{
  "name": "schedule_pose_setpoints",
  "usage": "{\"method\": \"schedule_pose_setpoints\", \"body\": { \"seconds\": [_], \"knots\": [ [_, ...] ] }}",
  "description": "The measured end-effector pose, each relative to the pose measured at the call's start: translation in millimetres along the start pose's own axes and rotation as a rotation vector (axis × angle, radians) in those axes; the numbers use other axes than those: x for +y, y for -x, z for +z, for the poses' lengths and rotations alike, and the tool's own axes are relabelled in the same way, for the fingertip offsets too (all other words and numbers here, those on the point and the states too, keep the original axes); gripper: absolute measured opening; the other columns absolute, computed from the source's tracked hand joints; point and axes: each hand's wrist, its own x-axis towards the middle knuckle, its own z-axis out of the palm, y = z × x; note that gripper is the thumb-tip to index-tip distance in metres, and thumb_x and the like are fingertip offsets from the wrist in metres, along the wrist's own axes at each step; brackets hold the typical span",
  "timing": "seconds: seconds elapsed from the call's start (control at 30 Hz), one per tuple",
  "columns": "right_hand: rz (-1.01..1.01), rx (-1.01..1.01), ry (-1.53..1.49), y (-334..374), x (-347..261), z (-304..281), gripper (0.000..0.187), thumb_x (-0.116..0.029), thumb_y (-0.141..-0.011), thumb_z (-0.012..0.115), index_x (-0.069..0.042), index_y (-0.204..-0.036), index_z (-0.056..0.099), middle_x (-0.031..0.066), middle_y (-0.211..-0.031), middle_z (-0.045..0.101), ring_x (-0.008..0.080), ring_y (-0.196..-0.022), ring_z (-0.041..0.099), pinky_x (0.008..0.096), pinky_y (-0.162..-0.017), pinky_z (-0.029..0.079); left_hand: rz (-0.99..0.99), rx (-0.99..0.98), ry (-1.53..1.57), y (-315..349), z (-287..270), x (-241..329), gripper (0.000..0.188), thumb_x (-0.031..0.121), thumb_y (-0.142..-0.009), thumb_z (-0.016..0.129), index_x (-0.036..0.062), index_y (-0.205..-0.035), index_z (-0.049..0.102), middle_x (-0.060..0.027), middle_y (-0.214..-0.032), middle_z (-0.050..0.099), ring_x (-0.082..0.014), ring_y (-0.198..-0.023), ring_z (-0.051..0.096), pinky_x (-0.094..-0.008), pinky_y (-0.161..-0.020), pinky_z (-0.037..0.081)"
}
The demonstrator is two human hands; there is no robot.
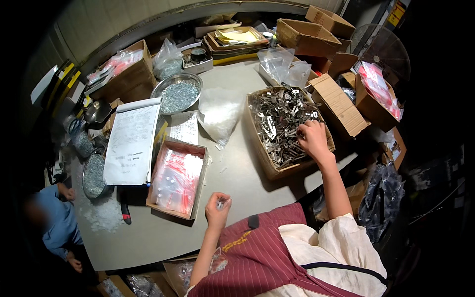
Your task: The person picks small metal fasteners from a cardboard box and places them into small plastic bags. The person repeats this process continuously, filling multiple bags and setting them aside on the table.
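My right hand point(312, 138) reaches into a cardboard box point(277, 173) full of small flat metal pieces point(277, 119), some of them slotted. Its fingers are bent together on top of the pile; what they pinch is hidden. Lower down, over the front of the table, my left hand point(216, 210) is curled closed around something small and shiny, too little of it showing to name. Left of that hand stands a shallow open box point(192, 216) of clear plastic bags with red edges point(175, 180).
A plastic bag of white pieces point(220, 116) and a metal bowl of small shiny hardware point(180, 96) stand mid-table. Written sheets point(131, 143) lie left. Cartons point(339, 104) crowd the right side. Another person in a blue sleeve point(59, 220) is at the left edge.
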Motion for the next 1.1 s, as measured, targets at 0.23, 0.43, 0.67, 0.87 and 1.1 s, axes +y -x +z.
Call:
{"method": "schedule_pose_setpoints", "body": {
  "seconds": [0.23,0.43,0.67,0.87,1.1],
  "knots": [
    [-0.217,-0.100,0.112,-20.5,-12.1,12.1,0.036,-0.015,-0.062,0.078,-0.009,-0.096,0.069,0.0092,-0.100,0.060,0.0298,-0.106,0.055,0.0454,-0.097,0.042,0.058,0.028,-0.110,1.3,-8.9,-13.0,0.014,0.007,-0.084,0.073,0.0066,-0.095,0.065,-0.0045,-0.088,0.068,-0.0160,-0.084,0.066,-0.0314,-0.079,0.053],
    [-0.098,-0.141,-0.022,10.0,40.1,48.7,0.057,-0.009,-0.066,0.080,-0.004,-0.120,0.064,0.0190,-0.131,0.057,0.0409,-0.128,0.048,0.0539,-0.118,0.028,-0.064,-0.122,0.059,-15.4,3.4,5.2,0.010,0.003,-0.083,0.067,0.0053,-0.090,0.059,-0.0070,-0.086,0.063,-0.0175,-0.082,0.062,-0.0329,-0.076,0.052],
    [-0.195,-0.232,0.345,-1.1,31.1,45.7,0.061,-0.038,-0.076,0.078,-0.011,-0.128,0.063,0.0185,-0.126,0.063,0.0386,-0.125,0.052,0.0630,-0.118,0.016,0.567,0.081,0.046,-66.1,14.0,159.8,0.022,0.001,-0.075,0.066,0.0036,-0.093,0.052,-0.0142,-0.093,0.058,-0.0364,-0.088,0.059,-0.0429,-0.078,0.047],
    [-0.377,-0.259,0.488,0.6,41.0,58.8,0.043,-0.032,-0.094,0.054,-0.028,-0.136,0.057,0.0171,-0.143,0.051,0.0368,-0.133,0.046,0.0680,-0.113,0.022,0.723,0.079,-0.020,-54.9,11.0,148.8,0.023,0.001,-0.076,0.067,0.0081,-0.092,0.051,-0.0093,-0.091,0.054,-0.0327,-0.083,0.059,-0.0413,-0.073,0.045],
    [-0.281,-0.393,0.532,-8.1,-7.9,-5.0,0.039,-0.033,-0.092,0.059,-0.024,-0.129,0.062,0.0142,-0.144,0.049,0.0346,-0.137,0.040,0.0580,-0.115,0.024,0.353,0.016,-0.030,-13.3,1.5,26.5,0.016,0.001,-0.080,0.065,0.0045,-0.089,0.052,-0.0102,-0.086,0.058,-0.0305,-0.082,0.061,-0.0402,-0.073,0.048]
  ]
}}
